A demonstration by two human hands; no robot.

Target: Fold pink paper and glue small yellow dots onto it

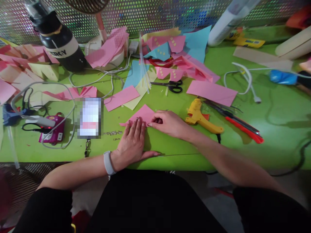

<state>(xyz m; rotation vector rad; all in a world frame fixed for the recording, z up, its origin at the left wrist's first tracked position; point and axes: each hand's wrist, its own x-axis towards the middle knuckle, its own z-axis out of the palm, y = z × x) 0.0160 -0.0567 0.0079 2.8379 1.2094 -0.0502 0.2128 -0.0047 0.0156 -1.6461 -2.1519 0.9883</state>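
A folded piece of pink paper (143, 112) lies on the green table (175, 163), its pointed top facing away from me. My left hand (133, 140) rests flat over its lower left part, fingers stretched out and thumb apart on the tabletop. At the paper's right corner is my right hand (167, 123), its fingers curled in, with thumb and fingertip closed at the paper's edge. The hands cover the paper's lower edge. To the right of my right hand lies a yellow glue gun (202, 118).
A phone (89, 117) lies left of my hands, near a purple power adapter (54, 131) with cables. Black scissors (173, 85), pink strips (211, 93) and a red utility knife (244, 129) lie beyond and right. A black bottle (62, 43) stands at the back left.
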